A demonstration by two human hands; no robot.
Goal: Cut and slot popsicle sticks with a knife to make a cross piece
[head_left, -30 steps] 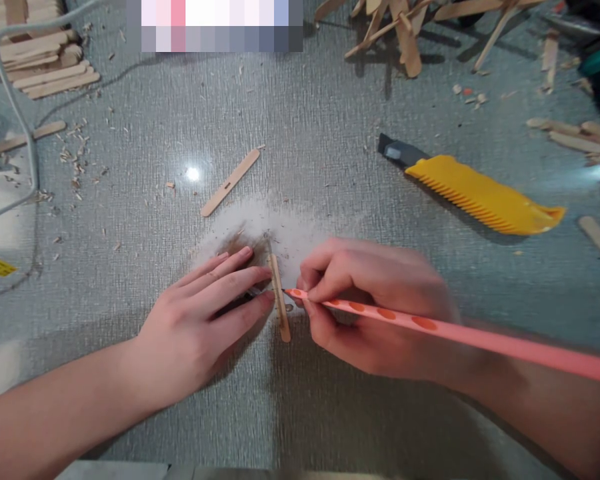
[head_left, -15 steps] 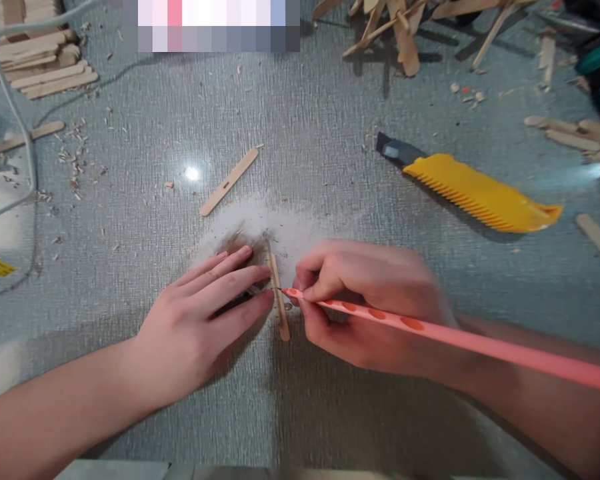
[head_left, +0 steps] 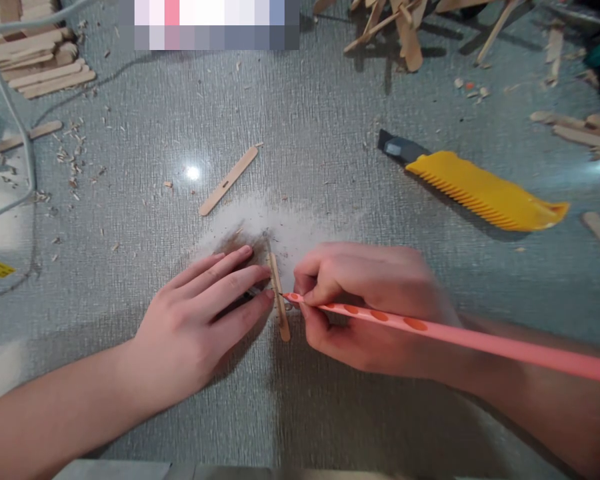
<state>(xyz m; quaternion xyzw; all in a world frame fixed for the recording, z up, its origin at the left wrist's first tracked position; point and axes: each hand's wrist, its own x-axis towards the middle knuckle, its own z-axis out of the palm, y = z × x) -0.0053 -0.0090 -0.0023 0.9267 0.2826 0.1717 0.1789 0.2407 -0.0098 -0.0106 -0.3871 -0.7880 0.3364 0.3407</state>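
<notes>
My right hand (head_left: 365, 307) pinches a pink pencil (head_left: 460, 337) with orange spots close to its point. The pencil's tip touches or hovers just over a wooden craft stick (head_left: 281, 312), which lies nearly upright in view between my hands. My left hand (head_left: 195, 307) lies flat with fingers outstretched, its fingertips against the stick's left edge. Under those fingers is a dark or see-through flat piece, mostly hidden, whose kind I cannot make out. Another craft stick (head_left: 229, 181), with a small slot in its middle, lies slanted farther up the table.
A yellow utility knife (head_left: 485, 190) lies to the right. Stacked craft sticks (head_left: 53, 79) and a pale cable (head_left: 10, 100) are at upper left. A jumble of sticks (head_left: 405, 33) stands at the top. Shavings and pale dust are scattered over the grey table (head_left: 325, 133).
The pencil tip has moved slightly down along the stick, with my right hand shifting a little. My left hand and the stick stay in place.
</notes>
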